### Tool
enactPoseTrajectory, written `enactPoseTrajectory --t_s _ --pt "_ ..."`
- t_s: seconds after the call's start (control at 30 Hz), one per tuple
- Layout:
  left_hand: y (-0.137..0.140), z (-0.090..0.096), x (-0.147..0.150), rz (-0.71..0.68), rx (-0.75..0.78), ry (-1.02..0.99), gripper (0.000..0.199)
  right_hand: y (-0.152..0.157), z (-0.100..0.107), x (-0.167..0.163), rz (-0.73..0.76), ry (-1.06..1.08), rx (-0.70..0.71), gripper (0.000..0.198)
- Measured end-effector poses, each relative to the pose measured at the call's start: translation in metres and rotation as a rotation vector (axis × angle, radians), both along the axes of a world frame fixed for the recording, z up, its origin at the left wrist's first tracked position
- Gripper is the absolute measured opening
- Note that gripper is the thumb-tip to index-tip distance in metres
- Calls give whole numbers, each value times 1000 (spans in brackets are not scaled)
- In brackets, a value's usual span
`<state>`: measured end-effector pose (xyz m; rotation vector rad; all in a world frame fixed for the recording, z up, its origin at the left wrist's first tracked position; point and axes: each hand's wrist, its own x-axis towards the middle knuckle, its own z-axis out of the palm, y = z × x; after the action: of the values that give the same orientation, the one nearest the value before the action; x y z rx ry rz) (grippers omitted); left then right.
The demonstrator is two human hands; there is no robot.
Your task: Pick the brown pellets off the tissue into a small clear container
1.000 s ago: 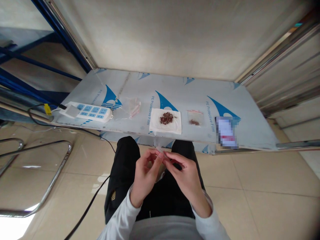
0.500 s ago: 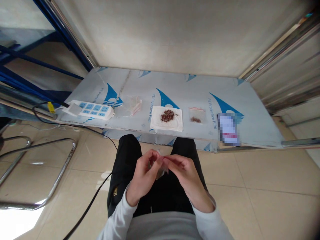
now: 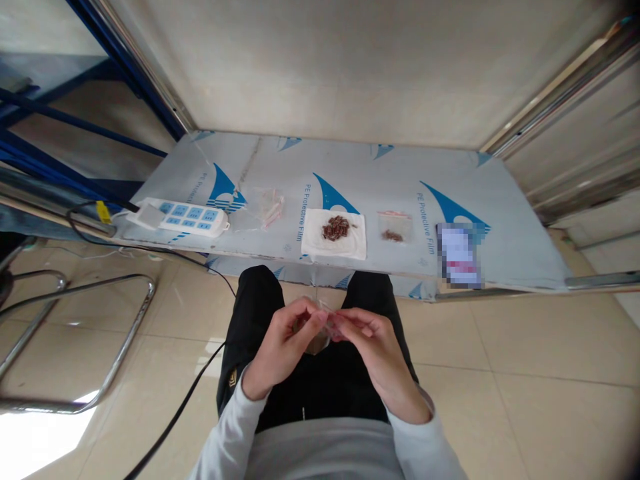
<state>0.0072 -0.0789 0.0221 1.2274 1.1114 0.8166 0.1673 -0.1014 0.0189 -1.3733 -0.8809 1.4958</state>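
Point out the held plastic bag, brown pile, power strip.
Held plastic bag (image 3: 331, 328): head view, crumpled clear film.
Brown pile (image 3: 336, 228): head view, middle of the heap.
Power strip (image 3: 193, 219): head view, socket face.

One view, at head height, facing forward and steeply down. Pale sleeves (image 3: 225, 427) nearest, cut by the bottom edge; dark-trousered lap (image 3: 323, 387) seen from above. Left hand (image 3: 285, 343) and right hand (image 3: 377, 350) close in, just below centre. Table (image 3: 280, 163) farther off, crossing mid-frame. Wall (image 3: 325, 73) behind it, filling the upper part; floor (image 3: 465, 380) at both sides.
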Motion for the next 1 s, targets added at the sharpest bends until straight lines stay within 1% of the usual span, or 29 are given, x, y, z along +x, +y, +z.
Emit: enactPoseTrajectory --t_s 0.07,0.1,0.13,0.2,0.23,0.27,0.3,0.33,0.37,0.4,0.43,0.5,0.6,0.67,0.73,0.8,0.83,0.87,0.9,0.97,1.0 --pt "-1 7 -4 -69 66 138 31 -1 -2 1 -75 -111 42 24" --pt "-2 10 -5 -77 113 207 31 -2 -2 1 -109 -178 86 22" --pt "-4 13 -5 -62 174 268 29 -3 -1 1 -129 -245 139 19" --pt "-6 15 -3 22 347 368 18 -3 2 2 -120 -358 250 7" --pt "-6 14 -2 68 446 414 27 -3 4 4 -89 -401 294 1" --pt "-5 12 -1 90 538 458 49 -2 6 5 -50 -433 324 6" --pt "-4 10 0 76 613 499 72 0 8 7 -6 -452 342 8" --pt "-1 8 1 28 664 534 87 2 10 9 34 -464 351 10" --pt "1 6 1 -25 695 560 91 4 12 11 68 -474 358 11" --pt "4 4 2 -70 711 577 87 6 13 13 94 -485 366 13" --pt "6 3 3 -100 722 584 80 9 15 14 115 -499 373 16" --pt "9 0 3 -102 729 576 66 12 18 14 149 -533 386 19" --pt "8 -4 4 -31 705 532 51 15 25 12 190 -553 378 19" --pt "7 -7 2 33 662 499 46 21 27 14 208 -510 350 18" --pt "6 -11 0 100 603 467 42 37 22 21 194 -446 326 18" --pt "6 -15 -3 155 539 440 38 65 10 35 114 -464 346 17" --pt "7 -16 -5 174 509 425 36 83 1 44 47 -530 374 18" --pt "7 -18 -6 185 483 409 34 103 -9 53 -31 -660 408 19" --pt "7 -19 -7 188 463 393 32 123 -19 61 -71 -831 415 19" --pt "6 -20 -8 186 441 358 29 158 -37 75 3 -1131 393 24" --pt "4 -21 -8 185 436 344 28 171 -44 79 31 -1194 388 25"
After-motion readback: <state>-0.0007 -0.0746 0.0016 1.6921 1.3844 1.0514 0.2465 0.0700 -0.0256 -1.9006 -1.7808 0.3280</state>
